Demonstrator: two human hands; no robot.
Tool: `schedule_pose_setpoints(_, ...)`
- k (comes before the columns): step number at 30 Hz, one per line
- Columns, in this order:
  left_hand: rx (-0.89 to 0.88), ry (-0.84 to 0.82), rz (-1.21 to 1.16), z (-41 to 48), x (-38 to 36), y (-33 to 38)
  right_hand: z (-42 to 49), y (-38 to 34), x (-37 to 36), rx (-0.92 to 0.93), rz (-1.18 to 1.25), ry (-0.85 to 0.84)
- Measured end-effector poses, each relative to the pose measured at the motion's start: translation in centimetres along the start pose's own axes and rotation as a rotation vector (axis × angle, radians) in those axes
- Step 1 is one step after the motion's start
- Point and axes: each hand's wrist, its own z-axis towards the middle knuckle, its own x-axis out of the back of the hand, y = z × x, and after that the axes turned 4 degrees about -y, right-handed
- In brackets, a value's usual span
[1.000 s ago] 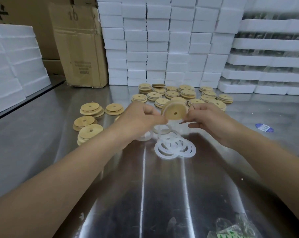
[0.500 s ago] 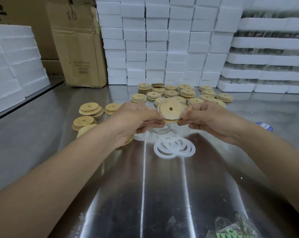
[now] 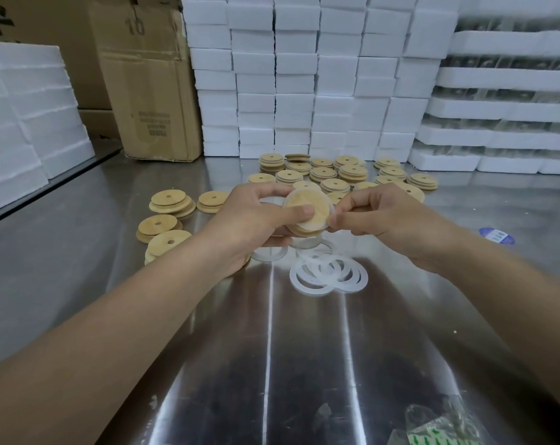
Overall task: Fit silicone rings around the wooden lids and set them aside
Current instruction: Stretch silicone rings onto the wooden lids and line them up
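Our left hand [image 3: 256, 220] grips the wooden lid [image 3: 315, 202], thumb pressed flat on top, and our right hand [image 3: 388, 220] pinches the silicone ring [image 3: 307, 225] at the lid's 3 o'clock edge. Loose rings [image 3: 328, 273] lie on the shiny table [image 3: 111, 284] at 6 o'clock (just below our hands). Lid piles [image 3: 336, 175] sit at 12 o'clock and more lids [image 3: 172, 203] at 9 o'clock.

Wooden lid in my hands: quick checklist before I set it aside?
1. Grip on wooden lid: ok, left hand holds it, thumb on top.
2. Presence of silicone ring: ok, white rim shows around the lid.
3. Ring seated all round: cannot tell, right hand pinches its right edge, underside hidden.
4. Supply of spare rings: ok, pile lies on the table near the hands.
5. Drop spot: ok, lid stacks lie at left.
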Motion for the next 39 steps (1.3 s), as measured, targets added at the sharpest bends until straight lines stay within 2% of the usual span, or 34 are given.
schedule_pose_setpoints(7,-0.035,0.023,-0.150,0.4,-0.1,-0.5,0.1,0.3,0.0,0.010,0.000,-0.006)
schedule_pose_setpoints(13,0.016,-0.018,-0.263,0.5,-0.2,-1.2,0.2,0.7,-1.1,0.062,0.014,0.118)
schedule_pose_setpoints(18,-0.059,-0.116,-0.160,0.6,0.0,-1.1,0.2,0.3,-1.5,0.026,0.029,0.164)
schedule_pose_setpoints(20,-0.107,-0.157,-0.038,0.5,0.0,-1.1,0.1,0.1,-1.6,0.026,0.038,0.162)
schedule_pose_setpoints(23,-0.176,-0.124,0.101,0.3,-0.1,-1.2,0.0,0.2,-1.7,0.021,0.034,0.135)
schedule_pose_setpoints(27,-0.215,-0.061,0.074,0.3,-0.3,-1.2,0.0,0.5,-1.7,-0.017,0.026,0.097)
schedule_pose_setpoints(39,-0.101,-0.006,-0.197,0.7,0.1,-0.9,0.1,0.0,-1.1,0.047,-0.027,0.034)
